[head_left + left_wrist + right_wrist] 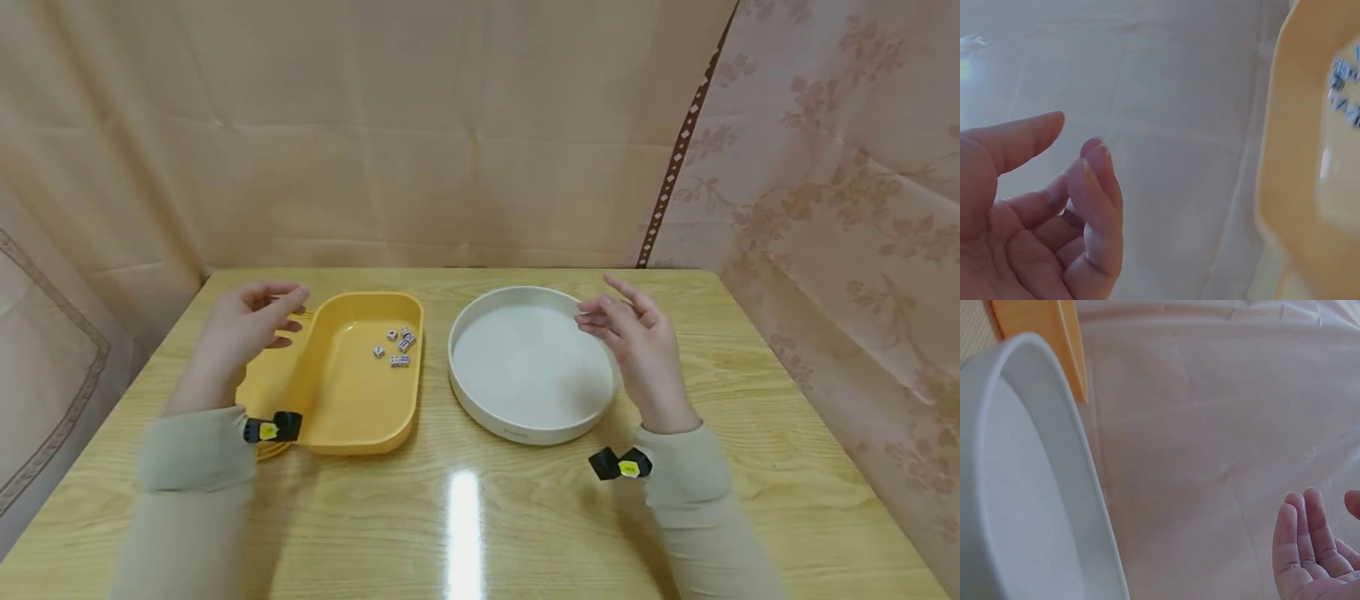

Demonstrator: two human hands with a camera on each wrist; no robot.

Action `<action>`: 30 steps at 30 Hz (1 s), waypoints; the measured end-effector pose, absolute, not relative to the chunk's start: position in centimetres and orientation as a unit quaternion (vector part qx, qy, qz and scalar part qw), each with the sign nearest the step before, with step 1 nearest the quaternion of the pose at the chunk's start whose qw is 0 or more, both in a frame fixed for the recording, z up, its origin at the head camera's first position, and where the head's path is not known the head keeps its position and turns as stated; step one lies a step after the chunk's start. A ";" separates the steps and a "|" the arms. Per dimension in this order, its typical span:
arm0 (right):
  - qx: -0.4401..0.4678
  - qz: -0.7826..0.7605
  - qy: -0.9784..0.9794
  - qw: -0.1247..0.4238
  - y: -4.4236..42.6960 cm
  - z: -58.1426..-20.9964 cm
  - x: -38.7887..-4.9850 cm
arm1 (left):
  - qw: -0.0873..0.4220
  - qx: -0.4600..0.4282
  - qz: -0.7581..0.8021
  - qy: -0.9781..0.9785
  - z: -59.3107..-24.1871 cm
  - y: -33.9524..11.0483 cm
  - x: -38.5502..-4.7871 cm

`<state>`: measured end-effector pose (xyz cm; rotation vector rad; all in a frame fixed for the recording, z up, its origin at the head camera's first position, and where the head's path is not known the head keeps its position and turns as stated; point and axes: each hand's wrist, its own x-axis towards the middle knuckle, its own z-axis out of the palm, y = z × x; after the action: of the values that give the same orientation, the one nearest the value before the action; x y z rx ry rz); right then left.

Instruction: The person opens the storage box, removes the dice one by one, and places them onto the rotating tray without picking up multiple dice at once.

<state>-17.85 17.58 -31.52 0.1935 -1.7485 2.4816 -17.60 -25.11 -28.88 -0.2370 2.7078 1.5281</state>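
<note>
My left hand [251, 329] hovers left of the yellow tray [348, 392], fingers loosely bent and nothing held; in the left wrist view the same hand [1054, 219] has a gap between thumb and fingers. Several small white dice [404, 343] lie in the right part of the tray. To the right stands a round white dish [532, 358] with nothing in it. My right hand [637, 350] is raised over the dish's right edge, fingers loose and holding nothing. The right wrist view shows this hand [1319, 556] away from the dish wall [1066, 419].
Another yellow piece [262, 375], flat, lies under my left hand, partly hidden by the tray. The wooden table [420, 517] ends at a beige curtain [450, 150] at the back, with a flowered cloth [847, 208] on the right.
</note>
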 end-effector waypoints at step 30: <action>-0.045 0.817 -0.574 0.027 23.4 -36.1 -18.1 | 0.133 -0.090 0.630 0.760 -35.9 -21.8 -24.0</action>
<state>-18.11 23.36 -36.09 -0.1400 -1.7725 2.5232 -24.00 -21.77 -35.88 -0.2602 2.2035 1.8284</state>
